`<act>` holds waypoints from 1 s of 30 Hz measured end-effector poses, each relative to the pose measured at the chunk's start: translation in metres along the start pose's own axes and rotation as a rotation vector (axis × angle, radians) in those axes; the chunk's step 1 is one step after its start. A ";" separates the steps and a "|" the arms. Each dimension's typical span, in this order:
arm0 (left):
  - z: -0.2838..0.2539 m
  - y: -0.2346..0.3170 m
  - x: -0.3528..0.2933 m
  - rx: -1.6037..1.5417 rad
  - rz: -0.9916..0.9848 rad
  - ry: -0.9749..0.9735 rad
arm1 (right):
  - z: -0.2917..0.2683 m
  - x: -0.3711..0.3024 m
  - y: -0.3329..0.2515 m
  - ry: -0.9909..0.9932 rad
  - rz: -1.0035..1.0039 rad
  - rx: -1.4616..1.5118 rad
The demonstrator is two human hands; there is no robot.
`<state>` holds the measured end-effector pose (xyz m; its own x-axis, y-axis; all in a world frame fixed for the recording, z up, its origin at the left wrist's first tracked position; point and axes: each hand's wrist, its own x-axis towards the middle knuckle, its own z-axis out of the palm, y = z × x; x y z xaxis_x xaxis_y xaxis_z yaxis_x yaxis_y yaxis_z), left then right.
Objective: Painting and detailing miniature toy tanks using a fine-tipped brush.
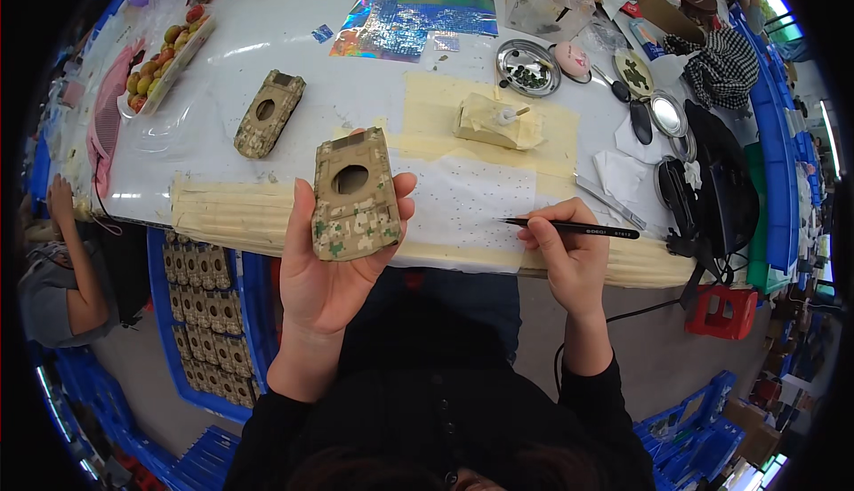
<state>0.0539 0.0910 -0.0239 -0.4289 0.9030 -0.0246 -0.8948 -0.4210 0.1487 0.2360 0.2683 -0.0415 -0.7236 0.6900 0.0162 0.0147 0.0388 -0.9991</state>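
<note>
While the left hand (331, 288) grips an already camouflaged toy (360, 221), the right hand (571, 255) pinches tweezers (594, 228); specks seem left on paper (467, 190).

A white, smooth counter (294, 15) is carrying many things, its near edge wearing cream tape strips (213, 215). 1 tan camouflage, blocky model hull (283, 92) is lying at left, near a clear plastic fruit tray (185, 64). A shiny, rainbow-silver foil sheet (414, 24) is lying farther back. White, dark-speckled paper (476, 190) is lying near the front; 1 long, silver metal tool (610, 202) is resting to its right.
</note>
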 end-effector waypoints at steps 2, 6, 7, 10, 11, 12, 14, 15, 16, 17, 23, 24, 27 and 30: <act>0.000 0.000 0.001 -0.001 -0.002 0.002 | 0.000 0.002 0.000 -0.007 -0.014 -0.004; 0.000 -0.001 0.001 -0.009 -0.010 0.008 | 0.004 0.002 -0.002 0.019 -0.017 -0.049; 0.000 -0.001 0.001 -0.011 -0.012 0.011 | 0.004 0.002 -0.002 0.022 -0.015 -0.057; -0.001 -0.001 0.001 -0.013 -0.011 0.014 | 0.004 0.003 -0.001 0.029 -0.011 -0.074; -0.001 -0.001 0.001 -0.013 -0.012 0.015 | 0.004 0.003 -0.001 0.032 -0.010 -0.079; -0.001 -0.001 0.001 -0.013 -0.012 0.016 | 0.004 0.003 0.000 0.033 -0.007 -0.082; -0.001 -0.001 0.001 -0.010 -0.012 0.018 | 0.003 0.002 0.001 0.037 -0.002 -0.089; -0.001 -0.001 0.001 -0.006 -0.012 0.020 | 0.004 0.002 0.001 0.038 -0.003 -0.084; -0.001 -0.001 0.001 -0.003 -0.013 0.021 | 0.004 0.003 0.000 0.040 -0.004 -0.080; -0.001 -0.001 0.000 -0.001 -0.012 0.022 | 0.004 0.003 0.000 0.042 -0.006 -0.075; -0.002 -0.001 0.000 -0.002 -0.013 0.024 | 0.002 0.003 -0.001 0.004 0.008 -0.152; -0.002 -0.001 0.000 -0.003 -0.014 0.022 | 0.002 0.002 -0.001 0.004 0.011 -0.153; -0.003 -0.001 0.000 -0.002 -0.017 0.020 | 0.001 0.003 0.000 0.004 0.014 -0.152; -0.001 -0.002 0.000 -0.005 -0.015 0.033 | 0.001 0.003 0.000 -0.001 0.010 -0.140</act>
<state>0.0553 0.0919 -0.0250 -0.4196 0.9058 -0.0598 -0.9016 -0.4082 0.1427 0.2335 0.2700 -0.0417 -0.7234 0.6904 0.0057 0.1185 0.1324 -0.9841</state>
